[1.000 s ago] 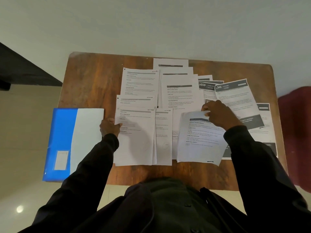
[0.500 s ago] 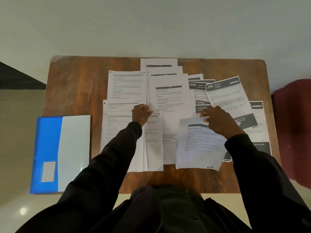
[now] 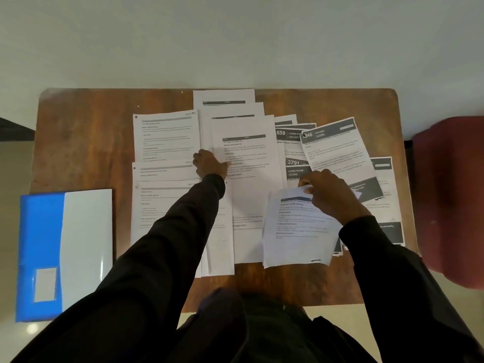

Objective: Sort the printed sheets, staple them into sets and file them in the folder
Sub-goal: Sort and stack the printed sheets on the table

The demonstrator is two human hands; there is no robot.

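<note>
Several printed sheets lie spread and overlapping on a brown wooden table point(image 3: 86, 132). My right hand point(image 3: 332, 195) pinches the top edge of a text sheet point(image 3: 296, 231) and holds it slightly lifted at the table's front right. My left hand point(image 3: 210, 165) reaches forward and rests its fingers on the left edge of a middle text sheet point(image 3: 248, 158). Sheets with dark headers point(image 3: 337, 145) fan out on the right. A blue and white folder point(image 3: 62, 252) lies shut, hanging off the table's left side. No stapler is in view.
A dark red chair point(image 3: 450, 200) stands against the table's right edge. Pale floor lies beyond the far edge. Bare wood shows at the table's far left and along the front edge.
My left hand has moved from the lower left sheets, near the folder, forward and right to the middle sheet. My right hand keeps its hold on the text sheet.
</note>
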